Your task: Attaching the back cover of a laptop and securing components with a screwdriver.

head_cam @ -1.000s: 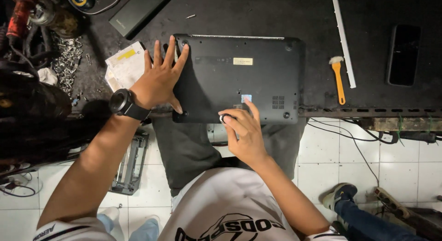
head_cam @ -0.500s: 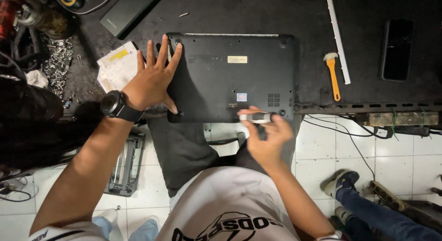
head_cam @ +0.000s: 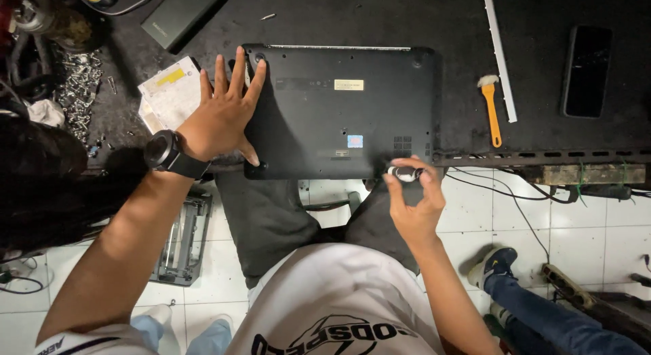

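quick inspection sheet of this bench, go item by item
surface: dark worktable, worn front edge
job's things: black laptop lying bottom up; small light-coloured part at its front edge
clutter: orange brush, white strip, phone, papers, loose screws
grippers: left hand flat on the laptop; right hand pinching the small part
cables: thin wires hanging under the table edge
surroundings: white tiled floor; another person's leg and shoe

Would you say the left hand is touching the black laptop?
Touching: the head view shows the left hand pressed flat, fingers spread, on the corner of the upturned laptop.
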